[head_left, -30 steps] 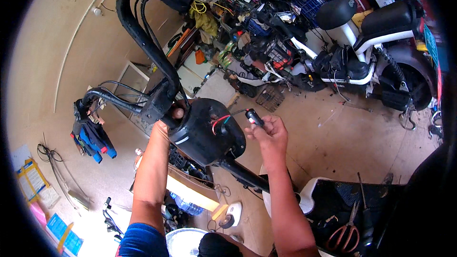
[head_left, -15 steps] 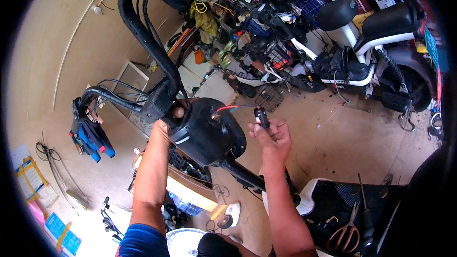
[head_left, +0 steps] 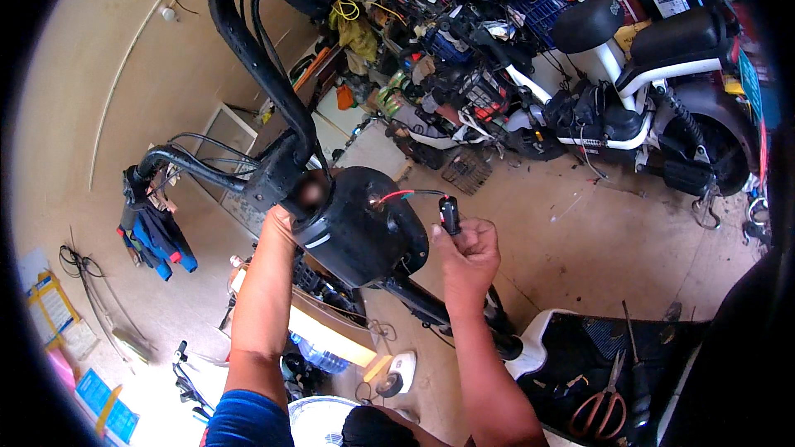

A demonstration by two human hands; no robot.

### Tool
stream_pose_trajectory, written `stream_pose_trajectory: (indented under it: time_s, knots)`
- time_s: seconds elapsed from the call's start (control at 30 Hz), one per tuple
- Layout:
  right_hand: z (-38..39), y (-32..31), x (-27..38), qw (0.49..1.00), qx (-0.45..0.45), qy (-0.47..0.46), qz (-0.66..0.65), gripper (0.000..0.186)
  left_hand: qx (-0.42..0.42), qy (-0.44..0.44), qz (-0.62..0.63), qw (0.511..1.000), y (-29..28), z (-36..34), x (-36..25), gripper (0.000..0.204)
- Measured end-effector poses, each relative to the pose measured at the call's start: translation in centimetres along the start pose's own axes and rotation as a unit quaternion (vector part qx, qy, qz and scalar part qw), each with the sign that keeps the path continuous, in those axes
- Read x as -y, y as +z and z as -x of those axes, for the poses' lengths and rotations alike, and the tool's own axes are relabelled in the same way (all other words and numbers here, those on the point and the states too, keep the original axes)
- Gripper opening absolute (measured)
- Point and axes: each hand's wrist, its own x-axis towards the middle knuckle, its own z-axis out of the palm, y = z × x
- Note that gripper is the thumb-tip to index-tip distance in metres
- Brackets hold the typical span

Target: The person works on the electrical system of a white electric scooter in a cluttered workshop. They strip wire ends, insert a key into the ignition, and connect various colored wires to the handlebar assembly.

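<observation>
Two bare hands work at a scooter's front end. Thumb and fingers of the right hand are pinched together on a small black cylinder, which stands nearly upright above the fingertips, beside the housing and apart from it. From its top end a thin lead runs left, dark near the cylinder and red farther on, into the rounded black housing. The left hand reaches into the shadowed recess at the housing's left; its fingers are mostly hidden, so I cannot tell whether they grip anything.

Just above that recess, a black handlebar bends upward. Below the housing, a dark tube slants down to the right, passing behind the right forearm.

Farther out at lower right, orange-handled scissors and a long-shafted screwdriver lie side by side on a black footboard. Beyond, a wire basket sits on the floor, and a white-framed scooter stands at upper right.
</observation>
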Motion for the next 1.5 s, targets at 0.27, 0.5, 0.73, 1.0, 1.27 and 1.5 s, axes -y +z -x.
stream_pose_trajectory:
  time_s: [0.27,0.5,0.73,1.0,1.27,1.5]
  knots:
    - [1.1,-0.9,1.0,0.950,0.081,-0.168,0.249,0.029,0.050,-0.034,0.061,0.996,-0.2,0.3,-0.3,0.057]
    - [-0.4,-0.3,3.5,0.880,0.162,-0.294,0.337,0.048,0.012,-0.026,-0.027,0.999,-0.5,0.2,-0.2,0.078]
    - [-1.9,0.6,6.0,0.874,0.291,-0.234,0.312,0.053,-0.030,-0.036,-0.013,0.999,-0.4,0.4,-0.1,0.078]
    - [-4.2,3.3,7.7,0.819,0.347,-0.253,0.379,0.046,-0.021,-0.047,-0.036,0.998,0.3,0.1,-0.6,0.073]
    - [-5.4,3.4,6.7,0.905,0.408,0.088,0.083,0.041,0.001,-0.058,0.029,0.998,-0.9,0.3,-0.1,0.060]
    - [-5.8,2.1,4.9,0.908,0.400,0.120,0.038,0.038,0.014,0.000,-0.118,0.993,0.1,0.0,0.1,0.092]
